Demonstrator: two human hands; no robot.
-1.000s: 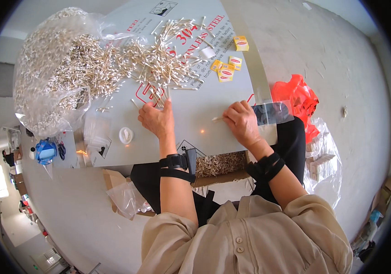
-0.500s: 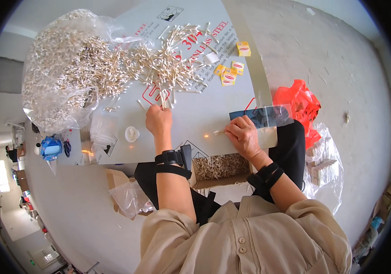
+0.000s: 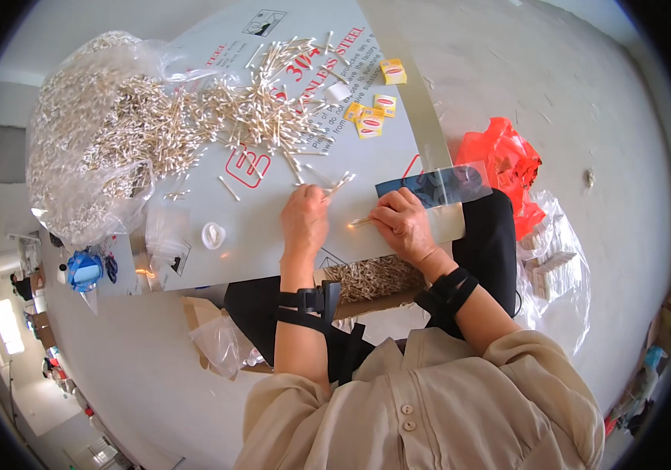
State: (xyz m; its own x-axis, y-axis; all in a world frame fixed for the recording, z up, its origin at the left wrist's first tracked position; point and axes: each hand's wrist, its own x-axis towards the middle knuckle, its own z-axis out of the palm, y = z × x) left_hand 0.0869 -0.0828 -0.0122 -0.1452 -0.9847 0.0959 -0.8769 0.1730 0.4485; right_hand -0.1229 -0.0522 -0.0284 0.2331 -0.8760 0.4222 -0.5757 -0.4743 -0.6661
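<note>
My left hand [image 3: 304, 222] is closed on a few cotton swabs [image 3: 341, 185], whose white tips point up and to the right. Opposite it, near the table's front edge, my right hand [image 3: 404, 227] pinches more swabs [image 3: 360, 222] with their ends pointing left. A loose heap of cotton swabs [image 3: 269, 117] lies beyond my hands on the metal table [image 3: 261, 227]. It spills from a large clear plastic bag [image 3: 69, 149] full of swabs at the left. Below the table edge, between my forearms, a cardboard box holds a mass of swabs [image 3: 375, 280].
Small yellow boxes [image 3: 369, 125] sit at the table's right side. Beside my right hand lies a dark blue sheet [image 3: 433, 186]. A round white tub [image 3: 212, 235] and clear bags [image 3: 167, 235] are at the left. Red [image 3: 500, 157] and clear bags [image 3: 559, 270] stand right of the table.
My left hand has moved right and away from the heap with swabs in its fingers, closer to my right hand. My right hand stays near the front edge, still pinching swabs. The view has shifted slightly.
</note>
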